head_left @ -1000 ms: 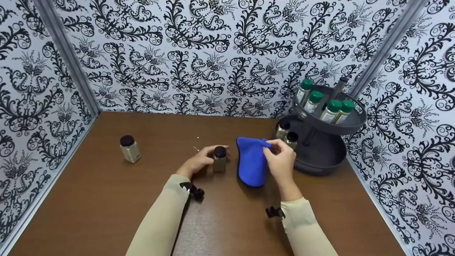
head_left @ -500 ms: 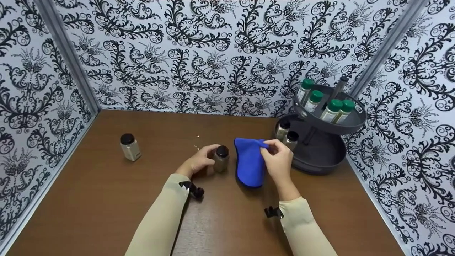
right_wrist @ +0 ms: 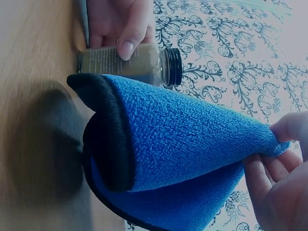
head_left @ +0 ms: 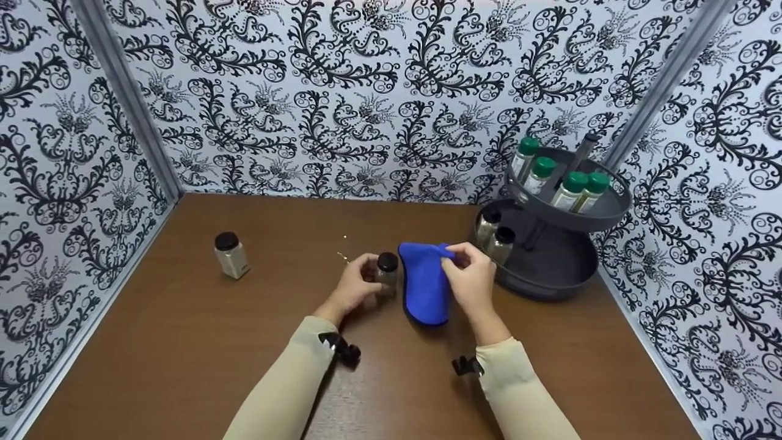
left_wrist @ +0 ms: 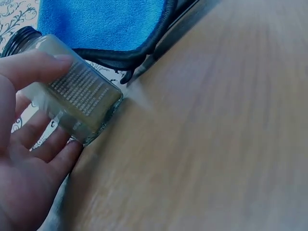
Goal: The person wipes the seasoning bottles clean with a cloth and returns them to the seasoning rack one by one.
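A: Item one?
B: Jar (left_wrist: pixel 89 98), square-sided clear glass, black ridged lid, tan-brown contents; pale print on one face, too small to read. Upright.
A: Location?
B: Well in from the left and right edges of the table (head_left: pixel 244 342), forward of its back edge. Whether the base touches the tabletop, I cannot tell.
A: Item two?
B: Cloth (head_left: pixel 424 284), blue, plush, bound in black, folded over on itself; hangs just beside the jar, toward the right edge.
A: Hands?
B: Left hand (head_left: pixel 353 286): grips the jar, thumb across one face. Right hand (head_left: pixel 473 278): pinches the cloth's upper corner between thumb and fingers.
A: Remainder?
B: Two-tier stand (head_left: pixel 544 289), dark grey, near the back right corner: four green-capped bottles (head_left: pixel 565 200) above, two dark-lidded jars (head_left: pixel 500 249) below. Second jar (head_left: pixel 233 261), black lid, pale contents, upright, toward the back left corner.
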The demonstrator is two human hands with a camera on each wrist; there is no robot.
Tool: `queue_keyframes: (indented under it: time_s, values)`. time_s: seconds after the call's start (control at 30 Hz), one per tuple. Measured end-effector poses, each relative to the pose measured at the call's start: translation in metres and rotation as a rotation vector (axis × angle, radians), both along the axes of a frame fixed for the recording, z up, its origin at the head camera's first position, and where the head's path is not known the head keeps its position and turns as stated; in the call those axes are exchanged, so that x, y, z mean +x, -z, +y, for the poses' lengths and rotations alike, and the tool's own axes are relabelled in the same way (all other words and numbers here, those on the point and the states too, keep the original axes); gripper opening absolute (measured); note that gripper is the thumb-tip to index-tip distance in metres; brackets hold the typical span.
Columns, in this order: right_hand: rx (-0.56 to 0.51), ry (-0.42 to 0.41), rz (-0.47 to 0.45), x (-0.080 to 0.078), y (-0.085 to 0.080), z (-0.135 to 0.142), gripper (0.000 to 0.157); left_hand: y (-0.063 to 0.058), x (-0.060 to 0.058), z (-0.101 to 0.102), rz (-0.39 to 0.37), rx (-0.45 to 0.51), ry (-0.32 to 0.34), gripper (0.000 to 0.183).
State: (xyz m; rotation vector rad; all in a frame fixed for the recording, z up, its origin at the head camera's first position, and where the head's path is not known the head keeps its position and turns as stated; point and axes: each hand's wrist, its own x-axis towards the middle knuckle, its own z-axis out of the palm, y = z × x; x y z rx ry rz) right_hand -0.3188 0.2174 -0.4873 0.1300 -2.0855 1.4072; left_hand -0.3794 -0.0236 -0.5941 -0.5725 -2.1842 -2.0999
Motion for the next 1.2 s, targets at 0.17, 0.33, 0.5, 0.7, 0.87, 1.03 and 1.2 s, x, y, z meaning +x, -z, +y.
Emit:
queue_keyframes:
  time_s: [0.17, 0.33, 0.5, 0.7, 0.87, 1.03, 1.2]
  values:
    - [0.008, -0.016, -0.019, 0.001, 0.000, 0.000, 0.013, -0.004, 0.000, 0.001, -0.009, 0.042, 0.040, 0.053]
    - [-0.016, 0.001, 0.009, 0.004, -0.002, 0.000, 0.014, -0.026, 0.010, 0.007, 0.033, 0.047, 0.070, 0.052]
    - [-0.078, 0.011, 0.179, 0.008, -0.005, -0.006, 0.017, -0.052, 0.025, 0.018, 0.064, 0.047, 0.075, 0.052]
    - [-0.003, -0.075, 0.240, 0.021, -0.010, -0.022, 0.019, -0.072, 0.037, 0.025, 0.107, 0.037, 0.061, 0.051]
    - [0.081, -0.157, 0.107, 0.016, 0.001, -0.018, 0.020, -0.087, 0.046, 0.025, 0.090, 0.080, 0.056, 0.050]
    - [0.137, -0.228, -0.021, 0.016, 0.004, -0.021, 0.018, -0.102, 0.055, 0.023, 0.061, 0.142, 0.019, 0.049]
    - [0.103, -0.216, -0.031, 0.018, 0.001, -0.024, 0.017, -0.104, 0.059, 0.023, 0.074, 0.159, -0.004, 0.048]
